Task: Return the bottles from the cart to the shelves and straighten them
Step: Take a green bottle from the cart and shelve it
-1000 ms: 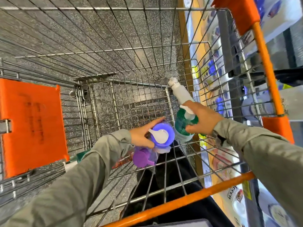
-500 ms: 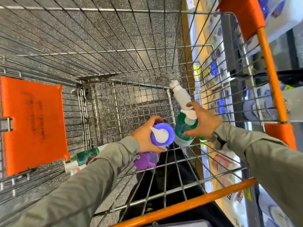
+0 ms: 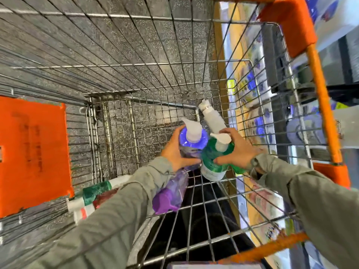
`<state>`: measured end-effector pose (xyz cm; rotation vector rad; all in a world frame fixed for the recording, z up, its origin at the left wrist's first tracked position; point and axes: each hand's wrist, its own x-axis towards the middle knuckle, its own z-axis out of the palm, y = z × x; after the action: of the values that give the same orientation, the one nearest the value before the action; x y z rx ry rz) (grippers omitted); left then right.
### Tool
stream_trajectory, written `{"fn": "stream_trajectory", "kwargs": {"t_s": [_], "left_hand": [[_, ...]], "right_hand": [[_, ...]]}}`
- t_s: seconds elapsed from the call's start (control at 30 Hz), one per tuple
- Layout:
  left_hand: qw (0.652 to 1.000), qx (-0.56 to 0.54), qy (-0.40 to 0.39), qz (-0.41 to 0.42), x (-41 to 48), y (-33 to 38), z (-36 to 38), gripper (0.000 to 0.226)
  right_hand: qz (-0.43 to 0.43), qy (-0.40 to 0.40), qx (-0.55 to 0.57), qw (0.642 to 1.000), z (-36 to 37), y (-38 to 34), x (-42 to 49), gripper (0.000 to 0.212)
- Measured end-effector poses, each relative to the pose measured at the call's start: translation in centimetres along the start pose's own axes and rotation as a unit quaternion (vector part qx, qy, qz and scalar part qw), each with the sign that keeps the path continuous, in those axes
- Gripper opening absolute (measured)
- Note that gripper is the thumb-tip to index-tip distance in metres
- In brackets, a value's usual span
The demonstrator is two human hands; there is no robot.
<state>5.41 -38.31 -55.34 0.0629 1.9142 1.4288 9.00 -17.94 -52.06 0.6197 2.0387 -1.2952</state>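
Note:
I look down into a wire shopping cart [image 3: 136, 65]. My left hand [image 3: 175, 152] grips a blue pump bottle [image 3: 194, 140] with a white pump head. Beside it my right hand [image 3: 238, 150] grips a green pump bottle [image 3: 215, 160], also with a white pump. The two bottles touch and are lifted off the cart floor. A white bottle [image 3: 212, 119] leans in the cart's far right corner behind them. A purple bottle [image 3: 172, 193] lies under my left wrist. A green and white bottle [image 3: 93, 193] lies at the left, partly hidden by my left sleeve.
An orange child-seat flap [image 3: 33, 152] hangs at the cart's left. The orange handle bar [image 3: 322, 94] runs down the right side. Shelves with packaged goods [image 3: 254, 86] show blurred through the right wire wall. The speckled floor shows through the mesh.
Both hands have lifted their bottles up and closer to me, and the two bottles now touch. The view has tipped a little, showing more of the purple bottle and the green and white one.

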Motion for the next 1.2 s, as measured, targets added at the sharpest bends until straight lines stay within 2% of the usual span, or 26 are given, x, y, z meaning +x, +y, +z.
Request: {"fn": "stream_trajectory", "kwargs": {"t_s": [0.2,0.33,0.43,0.5,0.63,0.7,0.8,0.83,0.97,1.07,1.2], "left_hand": [[0.999,-0.001,0.047,-0.022,0.6,-0.2,0.3,0.091],[0.997,-0.026,0.045,-0.050,0.3,-0.5,0.1,0.095],[0.996,-0.022,0.049,-0.065,0.1,-0.3,-0.2,0.109],[0.996,-0.018,0.055,-0.069,0.2,-0.5,-0.6,0.110],[0.995,-0.028,0.076,-0.059,0.0,0.9,-1.8,0.106],[0.995,-0.032,0.084,-0.052,-0.1,2.3,-2.8,0.102],[0.995,-0.032,0.092,-0.026,-0.9,5.0,-4.2,0.100],[0.994,-0.041,0.097,-0.020,-1.3,6.1,-4.7,0.097],[0.989,-0.079,0.121,0.023,-3.5,10.4,-5.9,0.071],[0.983,-0.089,0.143,0.073,-6.0,13.9,-6.4,0.061],[0.973,-0.118,0.166,0.112,-9.3,17.7,-7.4,0.062]], "right_hand": [[0.017,-0.025,0.055,0.998,0.5,-0.2,0.1,0.073],[-0.003,-0.061,-0.010,0.998,1.2,0.2,-0.1,0.083],[-0.008,-0.031,-0.050,0.998,1.7,-0.1,-0.5,0.083],[-0.006,-0.004,-0.050,0.999,1.8,-0.5,-0.6,0.082],[-0.004,0.000,0.061,0.998,0.8,-2.4,-0.7,0.078],[-0.010,0.016,0.114,0.993,0.4,-3.3,-1.1,0.086],[-0.030,0.044,0.163,0.985,-0.2,-5.2,-2.2,0.118],[-0.042,0.048,0.173,0.983,-0.5,-6.1,-2.8,0.120],[-0.116,0.066,0.197,0.971,-1.9,-10.5,-5.7,0.086],[-0.168,0.088,0.227,0.955,-2.5,-14.0,-8.6,0.096],[-0.231,0.114,0.257,0.931,-2.8,-17.8,-12.7,0.078]]}}
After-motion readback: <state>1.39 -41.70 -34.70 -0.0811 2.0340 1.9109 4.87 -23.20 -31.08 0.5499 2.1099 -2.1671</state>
